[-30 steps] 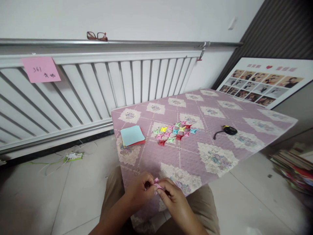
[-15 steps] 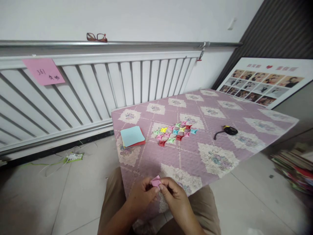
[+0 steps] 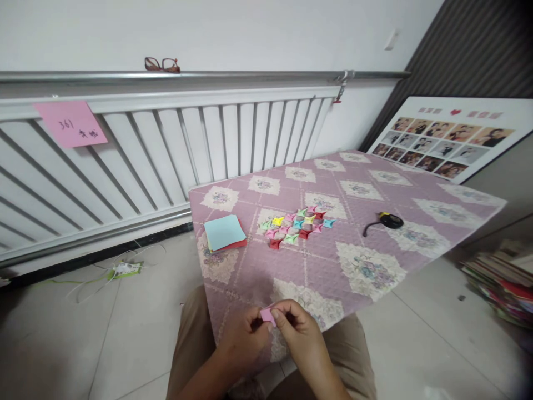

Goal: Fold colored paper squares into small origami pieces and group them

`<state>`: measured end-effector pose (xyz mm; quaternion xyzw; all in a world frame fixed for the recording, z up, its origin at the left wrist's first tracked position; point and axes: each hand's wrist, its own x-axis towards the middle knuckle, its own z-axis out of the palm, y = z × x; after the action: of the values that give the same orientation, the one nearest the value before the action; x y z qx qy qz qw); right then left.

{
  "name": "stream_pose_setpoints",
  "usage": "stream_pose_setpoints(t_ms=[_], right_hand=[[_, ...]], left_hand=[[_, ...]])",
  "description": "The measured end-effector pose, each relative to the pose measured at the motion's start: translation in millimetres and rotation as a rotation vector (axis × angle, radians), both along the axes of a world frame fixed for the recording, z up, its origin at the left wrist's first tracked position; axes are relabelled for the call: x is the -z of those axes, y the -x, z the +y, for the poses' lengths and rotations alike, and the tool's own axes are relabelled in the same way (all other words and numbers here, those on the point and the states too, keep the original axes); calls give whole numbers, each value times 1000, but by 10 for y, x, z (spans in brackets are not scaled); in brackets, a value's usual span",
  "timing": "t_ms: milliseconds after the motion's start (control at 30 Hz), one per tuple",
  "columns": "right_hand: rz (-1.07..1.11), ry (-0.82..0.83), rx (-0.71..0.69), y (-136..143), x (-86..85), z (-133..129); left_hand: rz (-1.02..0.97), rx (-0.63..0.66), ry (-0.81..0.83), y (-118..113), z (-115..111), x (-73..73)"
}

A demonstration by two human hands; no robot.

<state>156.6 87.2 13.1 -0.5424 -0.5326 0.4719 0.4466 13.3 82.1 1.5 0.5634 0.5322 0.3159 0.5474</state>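
Note:
A small folded piece of pink paper (image 3: pixel 267 316) is pinched between my two hands, just above the near edge of the table. My left hand (image 3: pixel 245 336) closes on its left side with the thumb and fingers. On the other side my right hand (image 3: pixel 295 326) grips it, thumb in front and bent fingers behind. Beyond them lies a cluster of several folded paper pieces (image 3: pixel 298 224) in red, pink, green, yellow and blue. To the left of these rests a stack of square paper sheets (image 3: pixel 225 232), light blue on top with red showing beneath.
A patterned purple cloth (image 3: pixel 258 266) covers the table. Toward the right lies a black tape measure-like object (image 3: pixel 390 220) with a strap. A photo board (image 3: pixel 445 139) leans at the back right. Along the wall runs a white radiator (image 3: pixel 208 139); a power strip (image 3: pixel 125 270) sits on the floor.
The pink paper's raised pointed flap has gone down, and the paper now looks flatter and more rectangular. My fingers have shifted slightly around it. The things on the table have stayed in place.

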Motion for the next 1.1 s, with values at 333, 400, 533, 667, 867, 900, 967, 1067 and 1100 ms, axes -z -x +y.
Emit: stream_pose_setpoints(t_ms=[333, 400, 533, 667, 867, 900, 967, 1067, 1100], right_hand=[[194, 264, -25, -11, 9, 34], [182, 293, -58, -30, 14, 21], [205, 252, 22, 10, 36, -22], [254, 273, 81, 89, 87, -46], [105, 196, 90, 69, 60, -6], [98, 191, 88, 67, 52, -1], [143, 211, 92, 80, 55, -2], [303, 306, 115, 128, 116, -18], [343, 333, 119, 141, 148, -21]], left_hand=[[20, 18, 56, 3, -30, -4], [35, 25, 40, 13, -32, 9], [148, 31, -31, 28, -49, 8], [94, 38, -14, 35, -55, 59], [-43, 30, 65, 55, -14, 163], [-35, 21, 65, 57, -13, 161], [-4, -4, 62, 54, -18, 144], [45, -13, -14, 39, -36, 134], [53, -12, -35, 31, -41, 147]])
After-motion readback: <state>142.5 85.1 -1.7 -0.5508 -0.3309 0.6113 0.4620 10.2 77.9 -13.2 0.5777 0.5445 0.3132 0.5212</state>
